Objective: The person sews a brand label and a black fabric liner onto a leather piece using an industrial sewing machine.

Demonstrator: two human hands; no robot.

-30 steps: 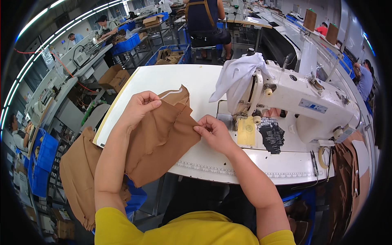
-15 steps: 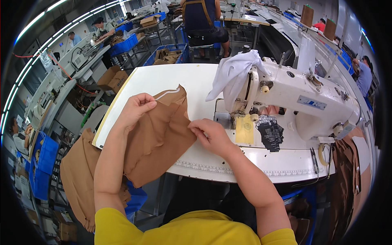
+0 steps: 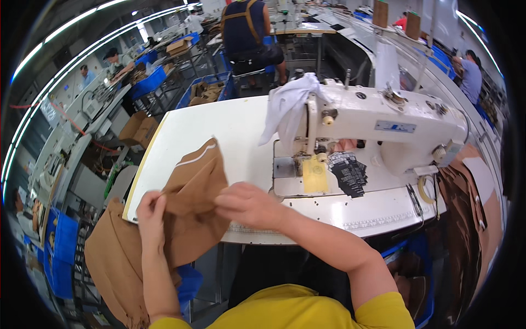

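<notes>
A brown fabric piece [image 3: 194, 241] with a narrow white strip [image 3: 195, 156] along its far edge lies partly on the white sewing table and hangs over the front edge. My left hand [image 3: 150, 213] is closed, pinching the fabric at its left side. On the opposite side my right hand [image 3: 247, 205], somewhat smeared by motion, grips the same piece with closed fingers. Between the hands the cloth is drawn into a raised fold. More brown fabric [image 3: 116, 257] hangs at the table's left edge, below my left hand.
A white sewing machine [image 3: 402, 112] draped with a white cloth [image 3: 290, 104] stands at right. Beside its needle area are a yellow patch [image 3: 315, 176] and dark labels [image 3: 348, 174]. Tweezers [image 3: 414, 199] and a tape roll [image 3: 427, 188] sit near the right edge. Blue bins and people are beyond.
Both hands have come nearer to me, the left lower and the right further left. The fabric has been pulled along and folded up between them. The view has shifted slightly.
</notes>
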